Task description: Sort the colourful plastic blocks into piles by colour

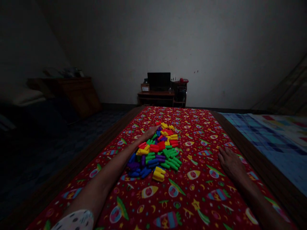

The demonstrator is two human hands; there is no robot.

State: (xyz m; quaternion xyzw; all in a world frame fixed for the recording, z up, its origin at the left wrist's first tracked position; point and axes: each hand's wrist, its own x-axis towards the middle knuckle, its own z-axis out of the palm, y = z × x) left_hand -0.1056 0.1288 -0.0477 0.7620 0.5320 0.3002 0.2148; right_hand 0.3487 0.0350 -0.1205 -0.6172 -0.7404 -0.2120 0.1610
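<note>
A heap of coloured plastic building pieces (158, 150), red, yellow, green, blue and purple, lies in the middle of a table covered with a red patterned cloth (196, 191). My left hand (150, 132) reaches along the heap's left side, its fingers stretched out and resting against the far pieces. My left forearm lies along the pile. My right hand (229, 163) lies flat on the cloth to the right of the heap, fingers spread, holding nothing and well apart from the pieces.
The table's dark wooden edge (242, 137) runs along both sides. A blue checked mat (268, 140) lies on the floor to the right. A low desk with a dark screen (159, 81) stands at the far wall. A wooden cabinet (76, 92) is at the left.
</note>
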